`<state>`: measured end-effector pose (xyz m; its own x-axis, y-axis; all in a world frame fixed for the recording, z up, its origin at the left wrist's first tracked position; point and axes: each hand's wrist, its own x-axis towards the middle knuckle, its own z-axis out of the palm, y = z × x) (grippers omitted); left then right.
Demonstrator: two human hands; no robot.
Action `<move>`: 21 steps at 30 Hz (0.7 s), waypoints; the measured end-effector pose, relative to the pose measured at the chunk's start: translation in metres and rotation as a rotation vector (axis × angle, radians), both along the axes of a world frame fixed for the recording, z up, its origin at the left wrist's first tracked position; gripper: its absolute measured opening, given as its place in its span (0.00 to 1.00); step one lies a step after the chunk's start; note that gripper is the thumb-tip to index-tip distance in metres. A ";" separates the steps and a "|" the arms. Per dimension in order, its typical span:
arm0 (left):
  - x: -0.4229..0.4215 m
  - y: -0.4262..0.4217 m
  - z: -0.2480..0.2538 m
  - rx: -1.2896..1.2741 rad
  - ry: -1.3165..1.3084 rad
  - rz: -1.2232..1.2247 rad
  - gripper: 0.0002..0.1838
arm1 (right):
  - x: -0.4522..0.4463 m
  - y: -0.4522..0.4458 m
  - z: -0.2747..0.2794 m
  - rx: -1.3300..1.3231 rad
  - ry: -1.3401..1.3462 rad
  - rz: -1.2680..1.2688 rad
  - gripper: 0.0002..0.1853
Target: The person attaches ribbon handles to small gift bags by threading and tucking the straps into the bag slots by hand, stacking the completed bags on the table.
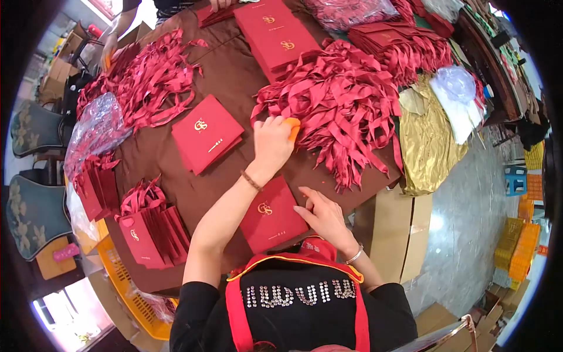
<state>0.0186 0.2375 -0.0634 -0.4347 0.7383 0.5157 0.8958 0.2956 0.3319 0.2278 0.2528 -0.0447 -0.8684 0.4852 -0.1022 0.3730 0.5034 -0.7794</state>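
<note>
My left hand is closed around a small orange object; its kind is mostly hidden by the fingers. It hovers at the left edge of a big heap of red ribbons. My right hand has its fingers apart, with fingertips at the right edge of a flat red paper bag bearing a gold logo. That bag lies in front of me on the brown tablecloth. Left of my left hand is a small stack of similar red bags.
Standing red bags with ribbon handles are at the near left. More ribbons lie at the far left, and stacked red bags at the back. Another person's hand is across the table. Gold fabric hangs at the right.
</note>
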 end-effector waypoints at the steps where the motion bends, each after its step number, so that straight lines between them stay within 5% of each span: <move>1: 0.000 -0.007 0.010 0.049 -0.057 -0.015 0.06 | 0.000 0.001 -0.002 -0.027 0.029 0.005 0.24; 6: 0.013 -0.099 0.059 -0.022 0.002 -0.067 0.07 | -0.006 0.003 -0.014 -0.295 0.187 -0.040 0.19; 14: 0.012 -0.250 0.036 -0.618 -0.027 0.072 0.17 | -0.029 0.009 -0.018 -0.296 0.178 0.027 0.17; 21: 0.036 -0.263 0.042 -0.436 -0.350 0.071 0.22 | -0.038 0.007 -0.012 -0.187 0.147 0.036 0.17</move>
<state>0.0550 -0.0259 -0.0213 -0.5815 0.8134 -0.0148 0.7270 0.5277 0.4393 0.1896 0.2599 -0.0569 -0.8968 0.4385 -0.0582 0.2329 0.3563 -0.9049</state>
